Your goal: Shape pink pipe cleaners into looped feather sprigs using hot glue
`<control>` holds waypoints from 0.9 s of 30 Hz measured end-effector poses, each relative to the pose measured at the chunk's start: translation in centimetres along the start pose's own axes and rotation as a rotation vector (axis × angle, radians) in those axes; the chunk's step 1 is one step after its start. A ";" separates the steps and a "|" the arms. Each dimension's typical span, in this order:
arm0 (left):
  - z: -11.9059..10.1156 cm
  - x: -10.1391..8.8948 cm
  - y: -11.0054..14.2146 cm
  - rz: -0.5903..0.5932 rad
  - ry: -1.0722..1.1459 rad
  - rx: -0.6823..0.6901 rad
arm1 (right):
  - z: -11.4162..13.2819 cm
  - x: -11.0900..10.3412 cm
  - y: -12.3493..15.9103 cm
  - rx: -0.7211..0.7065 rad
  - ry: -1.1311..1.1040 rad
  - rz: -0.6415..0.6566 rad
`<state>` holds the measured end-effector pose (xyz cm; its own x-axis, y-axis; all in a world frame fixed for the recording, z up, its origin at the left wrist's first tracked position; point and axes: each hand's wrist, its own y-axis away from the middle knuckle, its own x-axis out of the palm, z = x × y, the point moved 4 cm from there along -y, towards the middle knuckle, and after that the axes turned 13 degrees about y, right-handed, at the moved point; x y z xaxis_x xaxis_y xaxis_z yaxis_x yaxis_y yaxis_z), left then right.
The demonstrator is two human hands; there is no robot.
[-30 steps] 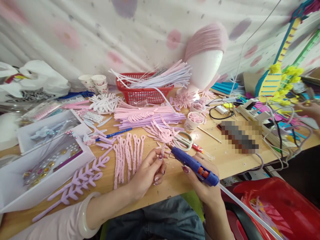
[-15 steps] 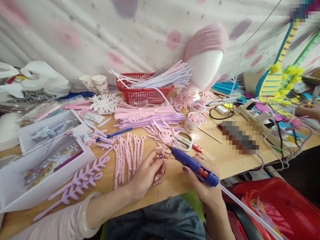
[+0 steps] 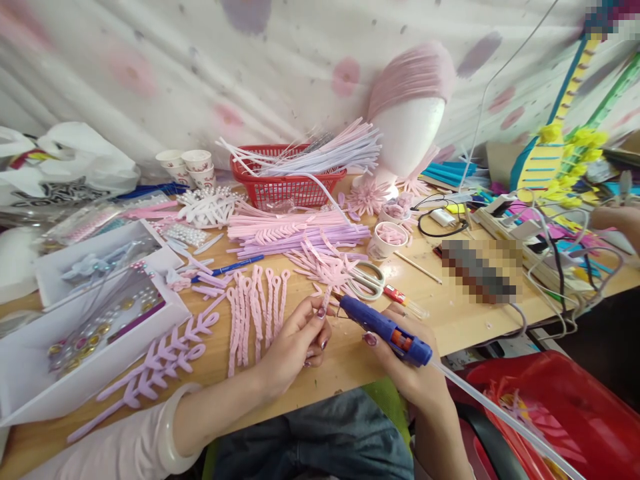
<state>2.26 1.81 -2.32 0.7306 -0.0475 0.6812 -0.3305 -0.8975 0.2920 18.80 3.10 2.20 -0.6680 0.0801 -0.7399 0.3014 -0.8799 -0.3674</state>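
My right hand (image 3: 407,353) is wrapped round a blue hot glue gun (image 3: 383,328), its nozzle pointing up and left; a long clear glue stick (image 3: 500,413) trails from its back end. Between the thumb and fingers of my left hand (image 3: 305,333) a short piece of pink pipe cleaner (image 3: 327,297) is pinched, upright, with the nozzle close beside it. Whether they touch I cannot tell. Left of that hand lie several looped, twisted pink pipe cleaners (image 3: 257,313) in a row. Purple leaf-shaped sprigs (image 3: 165,350) rest farther left.
Scissors (image 3: 370,280) and a glue-labelled-looking red tube (image 3: 395,293) lie beyond the glue gun. Behind are pink and purple pipe cleaners (image 3: 295,233), a red basket (image 3: 287,190), a paper cup (image 3: 385,241) and a foam head (image 3: 410,133). White boxes (image 3: 90,353) stand left. Another person's hand (image 3: 620,220) shows at right.
My right hand and the glue gun have shifted very slightly up and left. My left hand keeps its pinch on the pink piece. The view has moved a little.
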 end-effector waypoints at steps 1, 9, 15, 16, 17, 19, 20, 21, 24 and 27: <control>0.0 0.0 0.0 -0.004 0.002 -0.002 | -0.2 -0.1 0.0 0.003 0.015 0.006; 0.1 -0.1 0.0 -0.091 0.068 -0.006 | -7.9 -5.1 1.3 0.463 0.214 -0.209; 0.2 -0.7 -0.2 -0.171 0.143 0.036 | -12.1 -7.1 -0.3 0.669 0.445 -0.111; 0.2 -0.8 -0.2 -0.179 0.150 0.043 | -12.3 -7.0 -0.5 0.672 0.470 -0.095; 0.2 -0.8 -0.2 -0.189 0.156 0.050 | -12.4 -6.9 -0.7 0.659 0.491 -0.085; 0.0 -0.9 0.0 -0.216 0.165 0.064 | -12.3 -6.7 -0.6 0.596 0.504 -0.096; -0.1 -0.8 0.0 -0.232 0.165 0.074 | -12.2 -6.6 -0.3 0.565 0.499 -0.121; -0.2 -0.8 0.1 -0.249 0.162 0.087 | -12.0 -6.4 0.2 0.544 0.492 -0.162; -0.5 -0.7 0.3 -0.294 0.151 0.142 | -11.4 -6.1 2.7 0.584 0.501 -0.406; -0.6 -0.6 0.3 -0.318 0.154 0.155 | -9.8 -5.4 5.2 0.595 0.494 -0.776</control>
<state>1.35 1.85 -2.30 0.6799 0.2997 0.6693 0.0009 -0.9130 0.4080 30.70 2.65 -1.25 -0.1480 0.7723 -0.6178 -0.5486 -0.5839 -0.5984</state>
